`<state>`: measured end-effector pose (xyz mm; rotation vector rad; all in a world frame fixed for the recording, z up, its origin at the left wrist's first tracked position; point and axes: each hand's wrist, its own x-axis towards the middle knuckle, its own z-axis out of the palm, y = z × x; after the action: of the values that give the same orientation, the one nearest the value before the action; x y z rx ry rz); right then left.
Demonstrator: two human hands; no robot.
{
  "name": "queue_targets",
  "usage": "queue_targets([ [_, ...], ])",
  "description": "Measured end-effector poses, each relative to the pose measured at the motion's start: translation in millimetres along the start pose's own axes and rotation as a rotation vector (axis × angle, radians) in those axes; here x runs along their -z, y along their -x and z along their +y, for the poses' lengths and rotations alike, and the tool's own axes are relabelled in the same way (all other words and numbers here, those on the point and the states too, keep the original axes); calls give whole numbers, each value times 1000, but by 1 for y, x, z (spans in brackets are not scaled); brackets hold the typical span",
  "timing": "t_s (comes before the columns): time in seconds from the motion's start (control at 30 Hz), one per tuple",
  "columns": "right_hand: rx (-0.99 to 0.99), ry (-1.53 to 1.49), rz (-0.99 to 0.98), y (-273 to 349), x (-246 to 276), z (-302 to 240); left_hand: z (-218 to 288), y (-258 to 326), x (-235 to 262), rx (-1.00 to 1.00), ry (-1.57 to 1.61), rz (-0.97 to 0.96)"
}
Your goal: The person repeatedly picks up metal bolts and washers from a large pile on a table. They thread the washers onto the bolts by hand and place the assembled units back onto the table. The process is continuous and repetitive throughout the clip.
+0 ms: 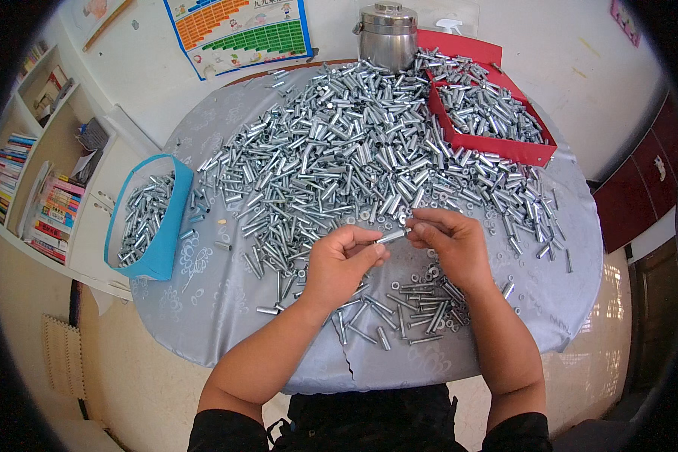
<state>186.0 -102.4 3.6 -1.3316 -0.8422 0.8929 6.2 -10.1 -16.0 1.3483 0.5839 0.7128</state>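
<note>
Over the front middle of the table, my left hand [345, 258] pinches a shiny sleeve anchor bolt [391, 236] between thumb and fingers. From the other side, my right hand [453, 245] closes its thumb and fingertips around the bolt's right end. Whether a small nut or washer sits in those right fingertips is too small to tell. Beyond both hands spreads a big heap of silver bolts and sleeves [339, 143]. Nearer to me, between my forearms, lies a smaller group of loose bolts [422, 305] with washers and nuts among them.
A blue fabric bin [175, 218] holding metal parts stands at the left table edge. At the back right is a red box [497, 149] full of bolts, beside a steel pot [388, 38]. A grey cloth [181, 301] covers the table; a bookshelf [53, 162] stands left.
</note>
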Motion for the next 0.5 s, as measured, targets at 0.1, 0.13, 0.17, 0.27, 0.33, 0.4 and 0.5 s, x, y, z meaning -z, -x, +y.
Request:
queue_targets([
  [0.1, -8, 15, 18, -2, 4, 2, -1, -1, 0, 0, -4, -3],
  [0.13, -1, 18, 19, -3, 5, 3, -1, 0, 0, 4, -4, 0],
  [0.17, -23, -39, 29, -3, 4, 3, 0, 0, 0, 7, -3, 3],
  [0.27, -89, -200, 45, -4, 3, -2, -1, 0, 1, 7, -10, 10],
  [0.33, -132, -296, 39, -4, 5, -3, 0, 0, 1, 5, -16, 10],
  [0.4, -141, -254, 23, -4, 7, -4, 0, -1, 0, 5, -19, 8],
  [0.5, -139, -196, -3, -2, 7, -3, -1, -1, 0, 8, -20, 9],
])
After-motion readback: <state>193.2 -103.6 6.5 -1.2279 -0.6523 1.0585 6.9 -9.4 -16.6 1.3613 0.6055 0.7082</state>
